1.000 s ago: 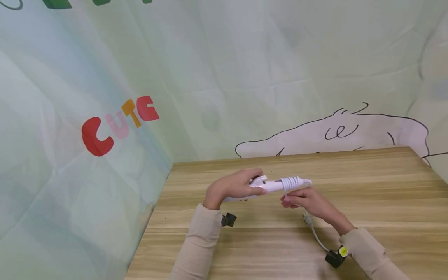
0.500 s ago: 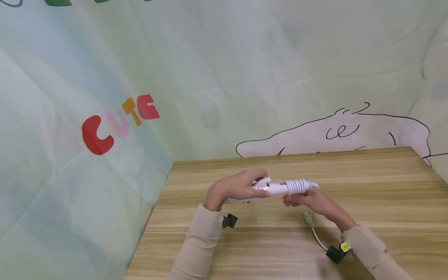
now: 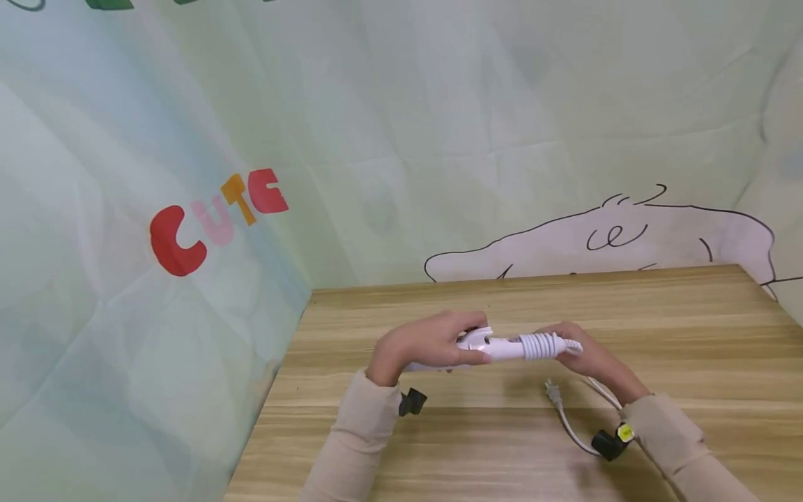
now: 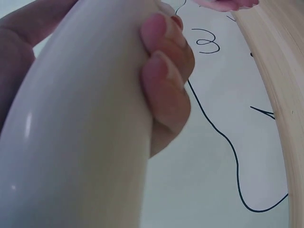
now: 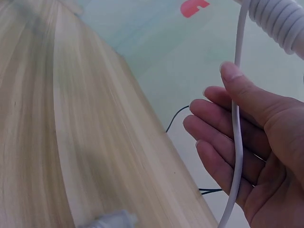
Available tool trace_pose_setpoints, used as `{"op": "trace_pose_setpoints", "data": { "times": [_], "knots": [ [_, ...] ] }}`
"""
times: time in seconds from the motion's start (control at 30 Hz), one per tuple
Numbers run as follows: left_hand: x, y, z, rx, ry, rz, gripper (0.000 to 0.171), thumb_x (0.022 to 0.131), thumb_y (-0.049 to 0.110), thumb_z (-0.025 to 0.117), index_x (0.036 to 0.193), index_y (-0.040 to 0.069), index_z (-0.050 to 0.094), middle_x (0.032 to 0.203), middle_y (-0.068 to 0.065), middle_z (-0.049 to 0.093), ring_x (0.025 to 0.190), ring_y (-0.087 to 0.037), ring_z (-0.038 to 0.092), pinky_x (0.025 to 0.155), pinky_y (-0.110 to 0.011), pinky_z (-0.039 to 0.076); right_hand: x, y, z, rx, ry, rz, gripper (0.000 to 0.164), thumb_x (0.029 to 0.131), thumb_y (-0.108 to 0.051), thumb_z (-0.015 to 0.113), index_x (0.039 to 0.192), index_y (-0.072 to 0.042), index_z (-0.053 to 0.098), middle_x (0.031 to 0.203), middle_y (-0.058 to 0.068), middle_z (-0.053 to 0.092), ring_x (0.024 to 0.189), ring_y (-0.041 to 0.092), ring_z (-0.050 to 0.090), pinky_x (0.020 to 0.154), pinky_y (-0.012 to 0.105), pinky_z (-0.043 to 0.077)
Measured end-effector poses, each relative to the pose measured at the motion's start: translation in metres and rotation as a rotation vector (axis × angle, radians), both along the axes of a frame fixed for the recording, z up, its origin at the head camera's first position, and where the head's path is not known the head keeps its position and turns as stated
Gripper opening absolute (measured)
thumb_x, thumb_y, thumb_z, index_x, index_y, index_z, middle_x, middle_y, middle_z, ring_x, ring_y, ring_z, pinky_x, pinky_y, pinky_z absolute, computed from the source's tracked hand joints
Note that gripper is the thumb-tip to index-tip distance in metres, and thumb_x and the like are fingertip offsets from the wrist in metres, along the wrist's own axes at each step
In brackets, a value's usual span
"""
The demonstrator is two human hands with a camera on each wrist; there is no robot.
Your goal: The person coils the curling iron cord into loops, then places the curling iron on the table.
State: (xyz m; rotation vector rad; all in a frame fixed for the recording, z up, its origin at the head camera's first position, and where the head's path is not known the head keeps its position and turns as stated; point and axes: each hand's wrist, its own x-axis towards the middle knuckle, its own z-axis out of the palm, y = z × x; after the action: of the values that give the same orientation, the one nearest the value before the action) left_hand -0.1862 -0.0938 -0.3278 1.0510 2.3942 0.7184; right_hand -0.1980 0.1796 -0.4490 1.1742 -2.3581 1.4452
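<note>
A white curling iron (image 3: 505,350) lies level above the table, its lever near my left fingers. My left hand (image 3: 433,341) grips its body from above; in the left wrist view the fingers curl round the smooth white casing (image 4: 90,123). Several turns of power cord (image 3: 542,346) wrap the handle's right end. My right hand (image 3: 583,355) is just behind and beside that end. In the right wrist view a loose run of cord (image 5: 237,133) crosses the palm, held under the thumb, with the other fingers loosely bent. The two-pin plug (image 3: 552,392) hangs from the cord's free end.
The wood-grain table (image 3: 351,432) spans the space under both hands. A printed fabric backdrop (image 3: 401,139) rises behind it and on the left. Dark wrist cameras (image 3: 608,445) sit at both cuffs, the right one near the cord.
My right hand has gone from in front of the wrapped handle end to behind it, bringing the cord round. The curling iron has shifted slightly right and down, still in my left hand.
</note>
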Motion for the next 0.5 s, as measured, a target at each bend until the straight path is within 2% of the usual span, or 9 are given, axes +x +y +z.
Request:
{"op": "trace_pose_setpoints", "data": {
  "times": [0.07,0.23,0.37,0.43,0.5],
  "knots": [
    [0.001,0.001,0.0,-0.01,0.021,-0.014,0.019,0.091,0.033,0.063,0.101,0.021,0.051,0.083,0.003,0.056,0.063,-0.009,0.055,0.055,-0.024,0.049,-0.001,0.001,0.003,0.033,0.027,-0.029,0.018,0.078,0.012,0.066,0.094,0.004,0.071,0.09,-0.001,0.073,0.08,-0.005,0.061,0.066,0.02,0.052],
    [0.004,0.003,0.002,-0.026,0.056,-0.04,0.018,0.092,0.032,0.063,0.1,0.02,0.051,0.081,0.004,0.055,0.063,-0.008,0.053,0.055,-0.023,0.045,-0.002,0.003,0.014,0.101,-0.088,-0.054,0.016,0.082,0.002,0.067,0.098,0.002,0.072,0.093,0.013,0.073,0.082,-0.003,0.062,0.067,0.022,0.052],
    [0.006,0.004,0.003,-0.033,0.071,-0.054,0.02,0.091,0.032,0.063,0.101,0.019,0.052,0.079,0.005,0.055,0.062,-0.007,0.051,0.055,-0.022,0.044,-0.003,0.005,0.023,0.164,-0.244,-0.126,0.015,0.087,-0.012,0.067,0.098,-0.003,0.074,0.094,0.009,0.073,0.078,0.001,0.062,0.066,0.022,0.05],
    [0.007,0.005,0.001,-0.035,0.081,-0.069,0.02,0.091,0.031,0.064,0.101,0.018,0.052,0.078,0.005,0.054,0.061,-0.007,0.051,0.054,-0.021,0.043,-0.004,0.005,0.027,0.198,-0.281,-0.163,0.016,0.088,-0.02,0.068,0.096,-0.008,0.075,0.092,0.004,0.073,0.075,0.002,0.061,0.063,0.023,0.049],
    [0.007,0.007,0.0,-0.043,0.097,-0.087,0.02,0.091,0.031,0.064,0.1,0.018,0.052,0.077,0.006,0.054,0.061,-0.006,0.05,0.054,-0.02,0.042,-0.005,0.004,0.031,0.228,-0.264,-0.18,0.014,0.086,-0.024,0.07,0.094,-0.013,0.076,0.089,-0.001,0.073,0.073,0.003,0.061,0.063,0.023,0.049]
  ]
}}
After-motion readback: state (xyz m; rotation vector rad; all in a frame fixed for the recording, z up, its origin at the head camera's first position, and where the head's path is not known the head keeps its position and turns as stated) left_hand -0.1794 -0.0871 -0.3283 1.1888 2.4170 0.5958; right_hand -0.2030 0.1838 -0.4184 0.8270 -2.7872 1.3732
